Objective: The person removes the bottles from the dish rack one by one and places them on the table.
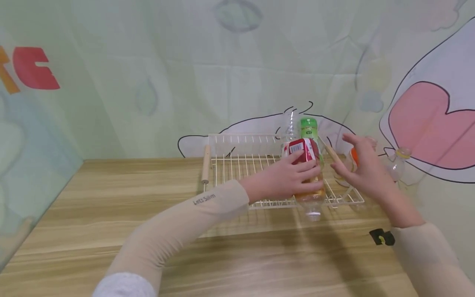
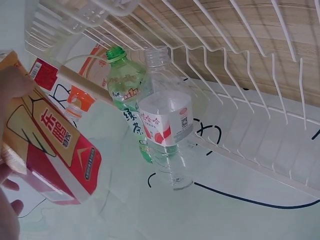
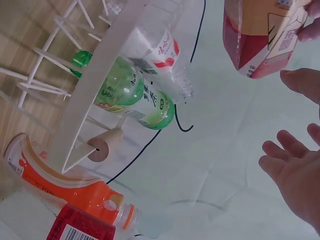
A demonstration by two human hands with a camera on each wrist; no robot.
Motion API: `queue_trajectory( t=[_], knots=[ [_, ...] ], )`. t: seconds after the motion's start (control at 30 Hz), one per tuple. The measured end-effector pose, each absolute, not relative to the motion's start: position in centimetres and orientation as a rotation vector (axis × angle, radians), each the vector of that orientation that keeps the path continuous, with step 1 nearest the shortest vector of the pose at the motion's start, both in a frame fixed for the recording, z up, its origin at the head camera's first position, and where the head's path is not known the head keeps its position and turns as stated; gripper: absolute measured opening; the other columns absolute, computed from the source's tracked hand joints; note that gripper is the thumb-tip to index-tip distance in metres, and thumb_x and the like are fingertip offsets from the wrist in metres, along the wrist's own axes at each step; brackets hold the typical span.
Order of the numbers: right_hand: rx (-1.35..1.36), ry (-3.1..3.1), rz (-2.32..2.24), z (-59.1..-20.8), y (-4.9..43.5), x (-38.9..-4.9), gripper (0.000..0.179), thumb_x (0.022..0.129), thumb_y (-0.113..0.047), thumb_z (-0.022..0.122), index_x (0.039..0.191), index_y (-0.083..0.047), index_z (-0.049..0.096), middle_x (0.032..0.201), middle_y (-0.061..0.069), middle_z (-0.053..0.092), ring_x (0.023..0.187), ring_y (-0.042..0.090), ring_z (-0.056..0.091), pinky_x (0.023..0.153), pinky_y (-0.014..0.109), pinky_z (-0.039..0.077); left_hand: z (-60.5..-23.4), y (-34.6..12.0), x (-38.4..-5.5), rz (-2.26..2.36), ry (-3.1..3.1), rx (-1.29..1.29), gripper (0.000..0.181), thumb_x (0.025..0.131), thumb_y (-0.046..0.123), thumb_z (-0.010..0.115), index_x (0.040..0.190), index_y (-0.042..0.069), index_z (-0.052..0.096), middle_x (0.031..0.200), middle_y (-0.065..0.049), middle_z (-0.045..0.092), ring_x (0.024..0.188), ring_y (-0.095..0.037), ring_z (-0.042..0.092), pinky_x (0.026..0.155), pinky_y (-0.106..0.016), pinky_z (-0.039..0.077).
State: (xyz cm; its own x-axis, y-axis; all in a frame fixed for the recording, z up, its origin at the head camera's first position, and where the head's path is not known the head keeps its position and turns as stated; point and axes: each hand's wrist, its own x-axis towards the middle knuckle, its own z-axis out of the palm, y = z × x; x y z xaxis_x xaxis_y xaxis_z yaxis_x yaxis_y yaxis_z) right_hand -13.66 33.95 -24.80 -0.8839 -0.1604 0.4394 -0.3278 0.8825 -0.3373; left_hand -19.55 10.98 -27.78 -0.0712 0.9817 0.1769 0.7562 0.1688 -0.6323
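Note:
My left hand point(image 1: 287, 177) grips a plastic drink bottle point(image 2: 60, 145) with a red and yellow label. The bottle is tipped, its white cap low on the near side and its red base up, over the right part of a white wire rack point(image 3: 75, 120). My right hand point(image 1: 365, 169) is raised to the right of it, fingers spread and holding nothing. Inside the rack, a green tea bottle point(image 1: 309, 130) and a clear water bottle point(image 2: 167, 120) stand side by side at the back right.
Wooden bars, one a left handle point(image 1: 205, 165), are fixed at the rack's ends. Right of the rack are an orange-labelled bottle point(image 3: 90, 197), a red-labelled bottle point(image 3: 82, 227) and a clear yellow-ringed bottle point(image 1: 398, 165). A printed curtain point(image 1: 148, 115) hangs behind the wooden table point(image 1: 111, 198).

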Motion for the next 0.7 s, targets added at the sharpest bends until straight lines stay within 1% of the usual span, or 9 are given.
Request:
queue_trajectory(
  t=[0.2, 0.33, 0.43, 0.57, 0.7],
  knots=[
    [0.464, -2.652, 0.525, -24.9, 34.0, -13.7, 0.078, 0.076, -0.004, 0.078, 0.141, -0.002, 0.035, 0.137, 0.025, 0.042, 0.12, 0.045, 0.045, 0.091, 0.067, 0.042, -27.9, 10.7, -20.1, 0.516, -1.803, -1.639, 0.064, 0.088, 0.038, 0.066, 0.143, 0.033, 0.035, 0.15, 0.002, 0.039, 0.137, -0.018, 0.035, 0.113, -0.047, 0.027],
    [0.561, -2.657, 0.526, -25.4, 34.1, -13.8, 0.078, 0.073, 0.0, 0.08, 0.139, -0.004, 0.039, 0.135, 0.022, 0.043, 0.112, 0.04, 0.05, 0.088, 0.064, 0.046, -28.2, 10.6, -20.4, 0.515, -1.767, -1.643, 0.066, 0.087, 0.038, 0.068, 0.143, 0.032, 0.034, 0.151, 0.003, 0.038, 0.138, -0.017, 0.034, 0.113, -0.048, 0.026],
    [0.618, -2.692, 0.538, -25.6, 34.1, -13.7, 0.078, 0.072, 0.001, 0.081, 0.139, -0.005, 0.042, 0.139, 0.019, 0.042, 0.117, 0.04, 0.049, 0.088, 0.063, 0.047, -28.3, 10.5, -20.5, 0.517, -1.757, -1.658, 0.066, 0.087, 0.036, 0.069, 0.143, 0.032, 0.034, 0.152, 0.003, 0.036, 0.139, -0.018, 0.033, 0.114, -0.048, 0.026],
    [0.721, -2.719, 0.53, -25.9, 34.2, -13.9, 0.077, 0.071, -0.001, 0.083, 0.138, -0.006, 0.046, 0.143, 0.017, 0.04, 0.127, 0.042, 0.042, 0.088, 0.061, 0.048, -28.3, 10.4, -20.4, 0.534, -1.748, -1.682, 0.065, 0.089, 0.034, 0.067, 0.144, 0.032, 0.033, 0.153, 0.003, 0.035, 0.14, -0.018, 0.032, 0.114, -0.05, 0.025],
    [0.818, -2.716, 0.549, -26.3, 34.5, -14.1, 0.079, 0.068, 0.0, 0.084, 0.137, -0.006, 0.048, 0.144, 0.017, 0.038, 0.128, 0.04, 0.04, 0.085, 0.058, 0.051, -28.5, 10.3, -20.3, 0.546, -1.75, -1.705, 0.067, 0.09, 0.032, 0.067, 0.146, 0.031, 0.031, 0.154, 0.002, 0.033, 0.141, -0.019, 0.031, 0.114, -0.05, 0.025]
  ],
)
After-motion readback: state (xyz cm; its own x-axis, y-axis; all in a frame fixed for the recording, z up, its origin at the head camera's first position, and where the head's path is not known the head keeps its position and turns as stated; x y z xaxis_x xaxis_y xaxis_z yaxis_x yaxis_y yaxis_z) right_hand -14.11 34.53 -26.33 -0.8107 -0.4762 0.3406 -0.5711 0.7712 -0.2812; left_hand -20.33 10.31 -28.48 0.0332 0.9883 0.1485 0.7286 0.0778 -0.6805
